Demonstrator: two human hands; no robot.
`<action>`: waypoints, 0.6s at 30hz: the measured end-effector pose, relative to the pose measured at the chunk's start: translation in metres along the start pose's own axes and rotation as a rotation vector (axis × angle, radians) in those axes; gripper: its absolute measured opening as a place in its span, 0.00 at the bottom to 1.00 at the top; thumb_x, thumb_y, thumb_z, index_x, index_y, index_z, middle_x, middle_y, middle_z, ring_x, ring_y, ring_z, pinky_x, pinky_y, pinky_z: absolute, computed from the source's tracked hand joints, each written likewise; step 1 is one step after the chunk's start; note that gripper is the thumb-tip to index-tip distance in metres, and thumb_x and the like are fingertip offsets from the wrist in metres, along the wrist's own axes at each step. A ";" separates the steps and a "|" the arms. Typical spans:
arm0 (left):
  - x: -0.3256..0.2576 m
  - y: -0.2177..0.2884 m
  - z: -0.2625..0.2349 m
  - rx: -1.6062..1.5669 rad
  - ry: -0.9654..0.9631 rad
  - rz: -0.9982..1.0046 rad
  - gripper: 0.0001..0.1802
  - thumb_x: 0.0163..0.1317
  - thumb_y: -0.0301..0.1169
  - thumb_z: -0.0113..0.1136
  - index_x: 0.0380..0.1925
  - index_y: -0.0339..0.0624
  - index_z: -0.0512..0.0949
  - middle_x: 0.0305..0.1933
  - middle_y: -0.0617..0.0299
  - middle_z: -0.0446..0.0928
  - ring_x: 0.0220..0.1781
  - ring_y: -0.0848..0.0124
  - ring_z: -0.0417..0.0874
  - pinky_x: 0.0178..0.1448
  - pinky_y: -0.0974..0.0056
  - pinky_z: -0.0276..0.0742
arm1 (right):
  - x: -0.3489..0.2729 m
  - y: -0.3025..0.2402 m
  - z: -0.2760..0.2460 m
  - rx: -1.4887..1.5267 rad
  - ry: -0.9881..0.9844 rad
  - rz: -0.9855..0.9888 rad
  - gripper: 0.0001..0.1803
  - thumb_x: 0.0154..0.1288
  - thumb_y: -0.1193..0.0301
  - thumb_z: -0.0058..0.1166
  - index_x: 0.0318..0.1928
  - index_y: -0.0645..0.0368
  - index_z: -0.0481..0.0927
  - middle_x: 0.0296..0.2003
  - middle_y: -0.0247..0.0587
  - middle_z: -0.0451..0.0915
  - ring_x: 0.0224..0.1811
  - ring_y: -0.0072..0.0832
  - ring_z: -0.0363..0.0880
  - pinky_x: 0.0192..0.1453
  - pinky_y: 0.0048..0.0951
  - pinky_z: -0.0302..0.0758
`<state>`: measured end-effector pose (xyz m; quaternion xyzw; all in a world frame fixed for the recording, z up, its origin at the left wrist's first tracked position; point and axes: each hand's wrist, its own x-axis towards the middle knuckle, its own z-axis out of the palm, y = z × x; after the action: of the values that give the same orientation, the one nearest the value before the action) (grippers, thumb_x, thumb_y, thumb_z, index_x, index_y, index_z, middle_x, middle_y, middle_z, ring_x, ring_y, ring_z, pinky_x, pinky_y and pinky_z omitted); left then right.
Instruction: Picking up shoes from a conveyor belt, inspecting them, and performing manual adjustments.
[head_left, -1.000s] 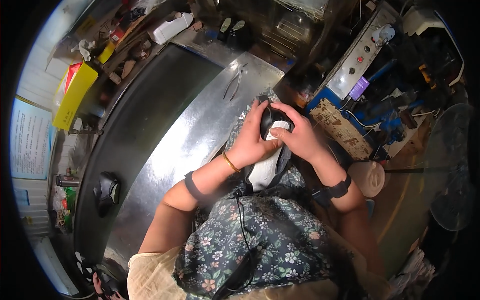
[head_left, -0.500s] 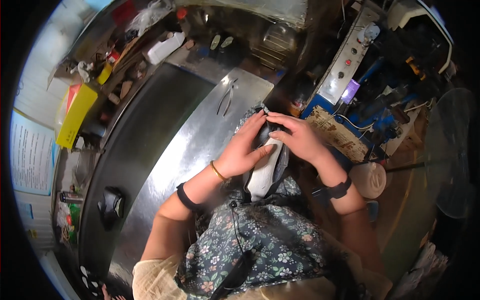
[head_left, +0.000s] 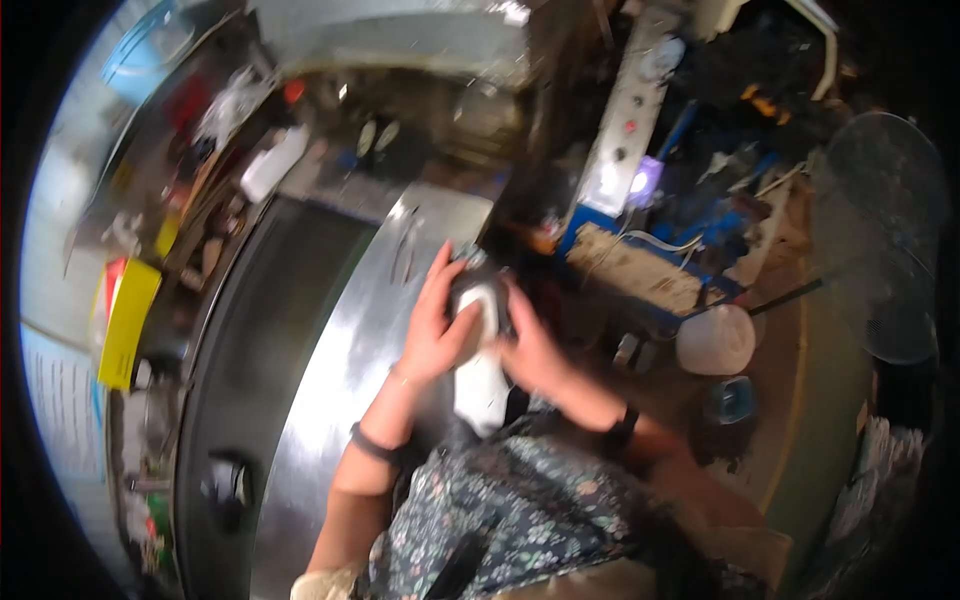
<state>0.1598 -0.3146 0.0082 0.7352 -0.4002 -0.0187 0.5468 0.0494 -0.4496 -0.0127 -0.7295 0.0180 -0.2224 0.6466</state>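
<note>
A black shoe with a long white underside (head_left: pixel 480 392) lies upside down over my lap, its toe pointing away from me. My left hand (head_left: pixel 430 335) clasps its left side, thumb across the white underside. On the other side, my right hand (head_left: pixel 540 362) presses against the dark edge near the front; its fingers are smeared by motion. A floral apron (head_left: pixel 530 480) covers my lap. Long-handled pliers (head_left: pixel 403 248) rest on the shiny metal tabletop (head_left: pixel 335 345) to the left.
Beyond the tabletop runs a dark belt (head_left: pixel 280 280) carrying another black shoe (head_left: pixel 230 487). A cluttered shelf holds a yellow box (head_left: pixel 130 325) and a white jug (head_left: pixel 275 163). To the right stand a blue-framed machine (head_left: pixel 630 265), a white bucket (head_left: pixel 716 340) and a fan (head_left: pixel 880 240).
The view has swung, shifting the surroundings left and mostly downward. My right hand has slid back along the shoe's side, and my fingertips have moved apart at the toe.
</note>
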 end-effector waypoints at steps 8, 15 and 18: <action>0.008 -0.004 -0.016 -0.447 -0.004 -0.371 0.27 0.62 0.27 0.64 0.62 0.37 0.69 0.53 0.59 0.75 0.56 0.71 0.75 0.62 0.65 0.72 | -0.009 0.026 -0.041 0.081 -0.074 0.245 0.13 0.70 0.67 0.58 0.34 0.67 0.80 0.28 0.25 0.79 0.34 0.11 0.71 0.36 0.23 0.71; -0.047 -0.015 0.000 -0.359 0.127 -0.357 0.28 0.55 0.20 0.67 0.57 0.40 0.71 0.54 0.61 0.73 0.55 0.71 0.74 0.61 0.66 0.71 | -0.030 0.088 -0.014 -0.078 -0.259 0.374 0.23 0.78 0.60 0.35 0.59 0.64 0.74 0.56 0.50 0.78 0.57 0.40 0.76 0.63 0.37 0.70; -0.047 -0.032 0.004 -0.329 0.111 -0.324 0.28 0.57 0.22 0.67 0.58 0.40 0.70 0.52 0.63 0.74 0.53 0.73 0.75 0.58 0.68 0.73 | -0.024 0.035 -0.016 -0.738 -0.374 0.037 0.22 0.77 0.64 0.35 0.59 0.67 0.72 0.47 0.65 0.79 0.46 0.55 0.81 0.51 0.46 0.78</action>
<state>0.1446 -0.2871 -0.0392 0.6906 -0.2380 -0.1309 0.6703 0.0308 -0.4627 -0.0520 -0.9397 -0.0082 -0.0529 0.3378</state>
